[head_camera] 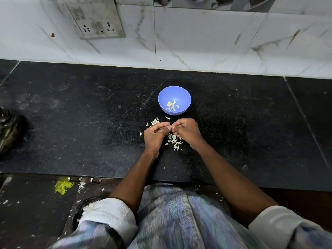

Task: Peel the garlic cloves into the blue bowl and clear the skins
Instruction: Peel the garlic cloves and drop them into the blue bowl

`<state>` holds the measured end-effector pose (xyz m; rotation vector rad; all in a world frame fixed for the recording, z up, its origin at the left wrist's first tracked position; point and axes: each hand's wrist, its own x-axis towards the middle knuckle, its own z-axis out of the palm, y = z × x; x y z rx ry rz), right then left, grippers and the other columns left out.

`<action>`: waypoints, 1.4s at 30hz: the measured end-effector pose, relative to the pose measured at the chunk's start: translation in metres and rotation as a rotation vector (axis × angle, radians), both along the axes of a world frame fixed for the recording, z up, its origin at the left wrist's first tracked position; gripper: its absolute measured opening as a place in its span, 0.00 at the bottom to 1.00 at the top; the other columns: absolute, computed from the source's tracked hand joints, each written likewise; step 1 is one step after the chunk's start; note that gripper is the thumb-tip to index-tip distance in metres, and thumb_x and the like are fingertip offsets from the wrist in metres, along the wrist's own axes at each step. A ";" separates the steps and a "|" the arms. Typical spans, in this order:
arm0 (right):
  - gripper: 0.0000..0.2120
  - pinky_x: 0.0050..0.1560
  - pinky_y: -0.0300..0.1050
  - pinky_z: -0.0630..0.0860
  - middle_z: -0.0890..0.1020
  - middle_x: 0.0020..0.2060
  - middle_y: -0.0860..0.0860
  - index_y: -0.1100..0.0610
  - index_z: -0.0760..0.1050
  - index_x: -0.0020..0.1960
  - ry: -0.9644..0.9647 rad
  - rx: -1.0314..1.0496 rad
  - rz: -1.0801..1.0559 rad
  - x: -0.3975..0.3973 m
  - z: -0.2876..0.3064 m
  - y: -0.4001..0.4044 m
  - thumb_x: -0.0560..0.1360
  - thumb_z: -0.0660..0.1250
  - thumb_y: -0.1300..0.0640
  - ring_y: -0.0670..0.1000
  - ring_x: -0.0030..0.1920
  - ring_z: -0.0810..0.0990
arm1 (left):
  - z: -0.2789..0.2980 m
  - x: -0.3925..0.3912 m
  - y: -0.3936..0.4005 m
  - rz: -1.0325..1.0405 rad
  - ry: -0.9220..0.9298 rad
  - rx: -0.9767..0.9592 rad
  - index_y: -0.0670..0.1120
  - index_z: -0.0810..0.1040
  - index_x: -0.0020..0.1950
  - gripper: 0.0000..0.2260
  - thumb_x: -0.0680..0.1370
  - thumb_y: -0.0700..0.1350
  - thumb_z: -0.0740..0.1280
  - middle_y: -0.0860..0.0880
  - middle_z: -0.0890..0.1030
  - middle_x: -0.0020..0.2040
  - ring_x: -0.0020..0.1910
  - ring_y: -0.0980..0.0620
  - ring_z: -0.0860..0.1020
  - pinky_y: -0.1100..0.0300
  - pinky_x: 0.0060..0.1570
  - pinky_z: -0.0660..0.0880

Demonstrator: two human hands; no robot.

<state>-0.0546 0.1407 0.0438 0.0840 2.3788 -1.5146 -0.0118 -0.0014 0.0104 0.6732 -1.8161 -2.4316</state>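
We list: a speckled black stone counter under a white marbled tile wall with a grey socket plate. A crumpled dark bag sits at far left. A round blue plastic bowl holds pale peeled cloves. Papery white skins are scattered just before it. Our left hand and right hand, fingers curled, meet fingertip to fingertip, pinching something too small to identify.

Bare forearms emerge from rolled white cuffs on a blue-and-lilac streaked shirt (buttoned down the front).
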 end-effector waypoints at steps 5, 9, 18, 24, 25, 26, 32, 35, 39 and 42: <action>0.08 0.44 0.49 0.84 0.85 0.32 0.48 0.51 0.83 0.39 0.136 0.259 0.116 -0.007 0.001 0.002 0.73 0.71 0.61 0.48 0.36 0.84 | -0.005 0.001 -0.005 -0.047 0.149 -0.460 0.43 0.89 0.52 0.06 0.75 0.39 0.80 0.52 0.89 0.45 0.43 0.59 0.86 0.66 0.47 0.80; 0.08 0.48 0.49 0.83 0.84 0.36 0.45 0.52 0.82 0.39 0.187 0.423 0.220 -0.011 0.009 0.000 0.74 0.69 0.63 0.48 0.42 0.84 | -0.011 0.002 -0.009 -0.126 0.265 -0.927 0.50 0.90 0.52 0.07 0.76 0.42 0.78 0.55 0.87 0.45 0.41 0.59 0.82 0.61 0.44 0.80; 0.11 0.45 0.49 0.80 0.83 0.40 0.46 0.49 0.77 0.41 0.272 0.456 0.250 -0.006 0.003 0.001 0.78 0.71 0.62 0.49 0.43 0.82 | -0.001 -0.005 -0.007 -0.147 0.082 -0.759 0.49 0.91 0.48 0.03 0.75 0.43 0.78 0.52 0.88 0.38 0.32 0.59 0.81 0.61 0.37 0.78; 0.10 0.46 0.51 0.82 0.84 0.37 0.47 0.51 0.81 0.42 0.220 0.393 0.235 -0.013 0.009 0.004 0.76 0.70 0.64 0.49 0.41 0.82 | -0.002 -0.003 -0.006 -0.099 0.089 -0.612 0.48 0.91 0.49 0.05 0.75 0.46 0.80 0.53 0.87 0.36 0.33 0.61 0.80 0.56 0.43 0.81; 0.10 0.46 0.51 0.82 0.83 0.37 0.47 0.50 0.81 0.40 0.204 0.401 0.240 -0.014 0.010 0.004 0.76 0.69 0.64 0.49 0.41 0.83 | 0.000 -0.002 -0.007 -0.119 0.143 -0.732 0.49 0.90 0.50 0.05 0.75 0.45 0.80 0.54 0.87 0.38 0.35 0.62 0.81 0.58 0.42 0.81; 0.11 0.47 0.50 0.82 0.83 0.36 0.46 0.50 0.81 0.39 0.193 0.404 0.248 -0.015 0.011 0.004 0.75 0.68 0.64 0.48 0.41 0.83 | 0.001 -0.002 -0.008 -0.140 0.198 -0.842 0.51 0.90 0.50 0.05 0.75 0.45 0.80 0.55 0.87 0.41 0.37 0.60 0.82 0.57 0.42 0.81; 0.09 0.51 0.47 0.81 0.86 0.39 0.46 0.54 0.83 0.39 0.167 0.465 0.314 -0.017 0.012 0.004 0.74 0.67 0.64 0.47 0.44 0.83 | -0.005 0.001 -0.019 -0.294 0.408 -1.372 0.52 0.88 0.49 0.12 0.80 0.55 0.66 0.53 0.84 0.42 0.41 0.49 0.83 0.54 0.32 0.78; 0.09 0.51 0.47 0.81 0.86 0.39 0.47 0.56 0.83 0.40 0.165 0.469 0.300 -0.016 0.007 0.002 0.74 0.67 0.65 0.49 0.44 0.84 | -0.004 -0.004 -0.016 -0.360 0.357 -1.421 0.48 0.86 0.45 0.10 0.80 0.49 0.67 0.50 0.83 0.40 0.39 0.43 0.82 0.52 0.32 0.77; 0.10 0.45 0.49 0.81 0.83 0.36 0.47 0.52 0.80 0.40 0.191 0.364 0.270 -0.013 -0.002 0.007 0.76 0.69 0.64 0.47 0.39 0.81 | 0.000 -0.011 -0.014 -0.297 0.189 -1.113 0.48 0.87 0.39 0.09 0.78 0.47 0.73 0.49 0.84 0.34 0.32 0.49 0.79 0.56 0.32 0.74; 0.08 0.42 0.46 0.79 0.83 0.36 0.48 0.53 0.81 0.42 0.241 0.284 0.210 -0.013 -0.002 0.009 0.76 0.70 0.64 0.47 0.37 0.80 | 0.003 -0.012 -0.005 -0.134 0.041 -0.541 0.50 0.88 0.39 0.08 0.77 0.41 0.77 0.49 0.86 0.33 0.32 0.54 0.80 0.54 0.39 0.81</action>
